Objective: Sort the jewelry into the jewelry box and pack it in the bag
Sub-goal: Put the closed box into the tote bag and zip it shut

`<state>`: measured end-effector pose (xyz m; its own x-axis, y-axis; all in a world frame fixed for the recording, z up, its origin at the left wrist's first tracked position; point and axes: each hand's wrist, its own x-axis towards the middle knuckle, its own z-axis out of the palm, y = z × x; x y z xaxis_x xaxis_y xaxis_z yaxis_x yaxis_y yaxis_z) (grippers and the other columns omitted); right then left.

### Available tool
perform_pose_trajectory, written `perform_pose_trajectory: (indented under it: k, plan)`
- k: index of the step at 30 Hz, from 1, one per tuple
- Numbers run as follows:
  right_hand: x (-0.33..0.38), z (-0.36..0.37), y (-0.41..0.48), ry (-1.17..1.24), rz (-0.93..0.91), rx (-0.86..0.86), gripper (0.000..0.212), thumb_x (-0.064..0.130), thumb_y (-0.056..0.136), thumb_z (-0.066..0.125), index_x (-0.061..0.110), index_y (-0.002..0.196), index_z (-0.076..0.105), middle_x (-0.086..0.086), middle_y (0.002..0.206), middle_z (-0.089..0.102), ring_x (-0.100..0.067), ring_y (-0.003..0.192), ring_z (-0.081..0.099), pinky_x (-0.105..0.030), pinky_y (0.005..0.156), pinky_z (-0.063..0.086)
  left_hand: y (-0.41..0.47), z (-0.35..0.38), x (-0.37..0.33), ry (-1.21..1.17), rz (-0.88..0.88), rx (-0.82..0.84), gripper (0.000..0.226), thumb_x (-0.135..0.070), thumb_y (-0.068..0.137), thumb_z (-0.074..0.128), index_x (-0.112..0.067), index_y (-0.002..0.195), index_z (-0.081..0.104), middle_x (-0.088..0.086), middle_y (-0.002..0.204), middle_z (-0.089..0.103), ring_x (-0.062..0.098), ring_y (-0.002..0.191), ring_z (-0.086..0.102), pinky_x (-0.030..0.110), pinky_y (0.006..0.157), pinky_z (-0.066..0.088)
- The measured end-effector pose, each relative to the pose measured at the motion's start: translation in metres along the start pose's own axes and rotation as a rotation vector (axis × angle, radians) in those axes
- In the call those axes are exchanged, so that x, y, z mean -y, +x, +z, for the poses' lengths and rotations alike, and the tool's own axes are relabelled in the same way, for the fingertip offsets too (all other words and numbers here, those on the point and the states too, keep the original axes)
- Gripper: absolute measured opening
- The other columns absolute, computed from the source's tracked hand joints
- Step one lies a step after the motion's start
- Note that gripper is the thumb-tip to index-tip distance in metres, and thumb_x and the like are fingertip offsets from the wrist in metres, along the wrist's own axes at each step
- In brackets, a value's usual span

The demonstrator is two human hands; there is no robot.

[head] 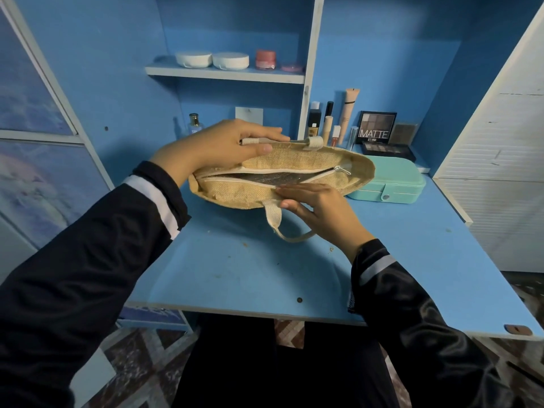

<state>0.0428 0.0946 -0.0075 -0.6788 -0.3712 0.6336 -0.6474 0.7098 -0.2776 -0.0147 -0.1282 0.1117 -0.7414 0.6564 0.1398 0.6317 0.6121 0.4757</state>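
Left hand point(223, 142) gripped bag point(235, 193) far rim, right hand point(318, 207) pinched near rim; presumably spreading mouth for jewelry box point(391, 179).

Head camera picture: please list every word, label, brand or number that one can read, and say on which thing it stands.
"MATTE": on the upright lid of the eyeshadow palette, back right of the desk.
Small line under "MATTE": too blurred to read.
Labels on the cosmetic bottles and the perfume bottle: too small to read.
Jewelry box and bag: no text visible.
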Motion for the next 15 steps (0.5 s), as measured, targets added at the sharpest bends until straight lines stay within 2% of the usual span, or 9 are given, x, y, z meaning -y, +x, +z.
perform_pose_trajectory:
  k: [6, 7, 9, 10, 13, 15]
  plan:
    - [-0.002, 0.009, -0.012, -0.05, 0.028, 0.159, 0.051, 0.054, 0.099, 0.038, 0.02, 0.125, 0.066, 0.005, 0.124, 0.067, -0.012, 0.118, 0.06, -0.036, 0.095, 0.049, -0.003, 0.001, -0.005, -0.116, 0.015, -0.015, 0.034, -0.027, 0.101, 0.052, -0.05, 0.125, 0.055, -0.031, 0.129, 0.053, -0.022, 0.112, 0.047, 0.005, 0.098, 0.032]
    - [0.0, 0.008, -0.012, -0.04, 0.038, 0.175, 0.051, 0.054, 0.098, 0.038, 0.02, 0.125, 0.066, 0.005, 0.123, 0.067, -0.013, 0.117, 0.061, -0.036, 0.095, 0.049, -0.003, 0.001, -0.005, -0.129, 0.016, -0.01, 0.034, -0.026, 0.101, 0.052, -0.051, 0.124, 0.056, -0.032, 0.127, 0.054, -0.02, 0.109, 0.049, 0.006, 0.098, 0.034]
    - [0.006, 0.002, -0.008, 0.009, 0.115, 0.22, 0.05, 0.057, 0.097, 0.038, 0.024, 0.123, 0.066, 0.007, 0.118, 0.07, -0.014, 0.108, 0.064, -0.033, 0.089, 0.05, -0.002, 0.003, -0.004, -0.131, 0.013, -0.012, 0.034, -0.026, 0.101, 0.052, -0.053, 0.12, 0.06, -0.033, 0.123, 0.058, -0.002, 0.107, 0.059, 0.019, 0.1, 0.041]
    - [0.009, -0.002, -0.004, 0.034, 0.17, 0.25, 0.048, 0.057, 0.097, 0.038, 0.027, 0.123, 0.066, 0.008, 0.113, 0.071, -0.014, 0.101, 0.065, -0.032, 0.084, 0.051, -0.002, 0.002, -0.003, -0.129, 0.011, -0.013, 0.033, -0.026, 0.101, 0.052, -0.053, 0.119, 0.061, -0.033, 0.122, 0.059, 0.0, 0.108, 0.06, 0.019, 0.099, 0.042]
    - [0.011, -0.001, 0.013, 0.029, 0.253, 0.312, 0.044, 0.056, 0.098, 0.037, 0.033, 0.126, 0.061, 0.007, 0.107, 0.071, -0.016, 0.094, 0.064, -0.034, 0.081, 0.051, -0.002, 0.002, -0.005, -0.139, 0.024, -0.009, 0.032, -0.024, 0.101, 0.053, -0.048, 0.118, 0.062, -0.032, 0.12, 0.059, -0.018, 0.112, 0.051, -0.001, 0.091, 0.036]
    - [0.008, 0.006, 0.024, -0.011, 0.291, 0.335, 0.047, 0.058, 0.098, 0.032, 0.033, 0.129, 0.058, 0.003, 0.113, 0.07, -0.021, 0.1, 0.063, -0.039, 0.086, 0.051, -0.001, 0.003, -0.004, -0.14, 0.031, -0.003, 0.032, -0.022, 0.1, 0.055, -0.045, 0.12, 0.063, -0.032, 0.119, 0.059, -0.024, 0.109, 0.048, -0.004, 0.089, 0.034]
